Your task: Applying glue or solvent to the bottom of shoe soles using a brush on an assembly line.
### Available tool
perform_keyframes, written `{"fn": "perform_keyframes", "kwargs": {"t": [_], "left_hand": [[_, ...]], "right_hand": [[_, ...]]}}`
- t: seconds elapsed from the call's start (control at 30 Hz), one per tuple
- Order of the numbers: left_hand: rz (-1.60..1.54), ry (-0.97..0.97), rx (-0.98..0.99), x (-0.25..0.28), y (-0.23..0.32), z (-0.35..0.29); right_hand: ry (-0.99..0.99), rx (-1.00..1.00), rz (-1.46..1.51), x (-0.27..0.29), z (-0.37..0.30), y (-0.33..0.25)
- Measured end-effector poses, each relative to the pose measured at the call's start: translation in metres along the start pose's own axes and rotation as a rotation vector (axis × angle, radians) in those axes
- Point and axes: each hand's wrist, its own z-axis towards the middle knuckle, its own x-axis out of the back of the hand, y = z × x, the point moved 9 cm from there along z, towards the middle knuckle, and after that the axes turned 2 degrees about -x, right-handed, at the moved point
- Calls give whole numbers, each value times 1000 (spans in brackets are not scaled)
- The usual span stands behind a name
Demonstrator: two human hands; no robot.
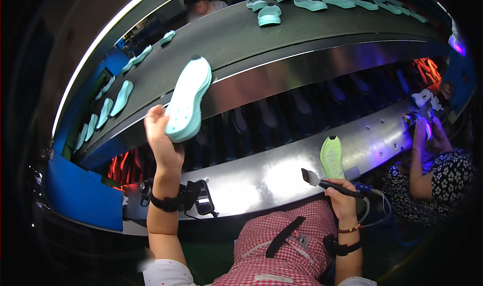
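Note:
My left hand [163,142] is raised over the front of the conveyor, its fingers closed on the edge of a pale turquoise shoe sole [188,102]. The sole is tilted, its black-marked end pointing up and away and small dark holes showing near the lower end. Lower right, my right hand [342,198] grips a brush [327,184] with a black handle, a pale collar and a dark tip that points left. Just beyond that hand, a yellow-green sole [331,157] lies against the metal ledge; the brush and fingers are close to its near end, and I cannot tell whether they touch it.
Several turquoise soles [309,3] lie on the dark conveyor belt [226,49]. Dark sole shapes [269,114] fill the slot under it, above the shiny metal ledge [246,185]. A thin hose [387,205] hangs by my right hand. At right, another person's hands [427,132] work on something.

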Motion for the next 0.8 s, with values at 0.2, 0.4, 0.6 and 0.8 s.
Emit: {"fn": "perform_keyframes", "kwargs": {"t": [0.2,0.4,0.6,0.8], "left_hand": [[-321,-486,592,5,-57,-95],[-717,-672,1163,-8,-150,-252],[-1086,-373,1182,-32,-151,-273],[-1032,-261,1238,-32,-155,-279]], "right_hand": [[-58,87,-20,-30,-12,-21],[-151,61,-18,-59,-13,-9],[-178,-218,-110,-85,-18,53],[-146,-241,-190,-87,-8,75]]}}
